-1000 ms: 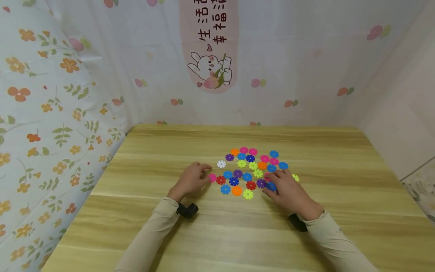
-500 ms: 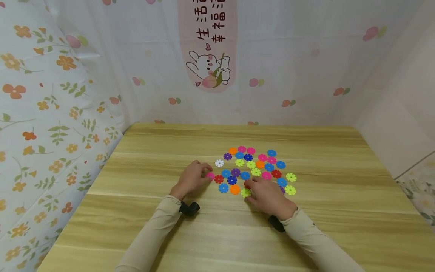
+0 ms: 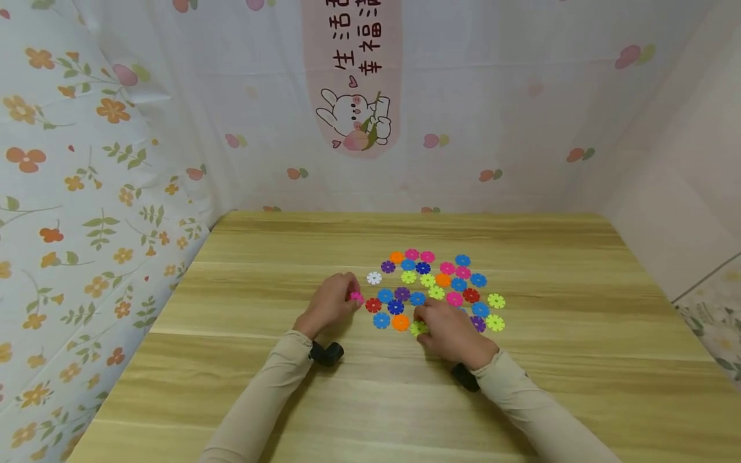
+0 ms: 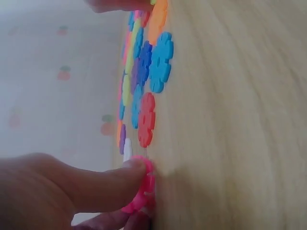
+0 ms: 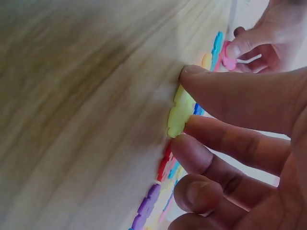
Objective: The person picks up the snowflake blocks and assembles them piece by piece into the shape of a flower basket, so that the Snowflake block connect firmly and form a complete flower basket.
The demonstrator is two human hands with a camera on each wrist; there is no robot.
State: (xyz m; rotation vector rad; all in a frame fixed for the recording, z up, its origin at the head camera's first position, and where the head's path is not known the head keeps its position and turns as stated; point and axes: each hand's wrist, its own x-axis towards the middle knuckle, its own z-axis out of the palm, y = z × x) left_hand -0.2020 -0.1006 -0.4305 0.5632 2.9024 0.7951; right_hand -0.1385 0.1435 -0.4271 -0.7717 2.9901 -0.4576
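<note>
At the left end of a spread of notched, flower-shaped plastic discs, my left hand (image 3: 331,302) pinches a pink disc (image 4: 143,195) between thumb and fingers. That pink disc (image 3: 356,298) looks tilted off the wood. My right hand (image 3: 451,329) bends over the near side of the spread, its thumb and fingertips at opposite edges of a yellow-green disc (image 5: 178,115). From the head view, fingers partly cover this yellow-green disc (image 3: 418,328). A red disc (image 3: 373,305) lies just right of the left hand, and an orange disc (image 3: 401,323) left of the right hand.
Loose discs in several colours lie flat on the wooden table (image 3: 370,411), among them a white disc (image 3: 374,278) and a purple disc (image 3: 478,323). A printed curtain (image 3: 260,96) hangs behind the table, and a floral cloth (image 3: 104,212) at its left.
My right hand has moved left from the blue and purple discs to the yellow-green one. My left hand, earlier beside the pink disc, now pinches and tilts it.
</note>
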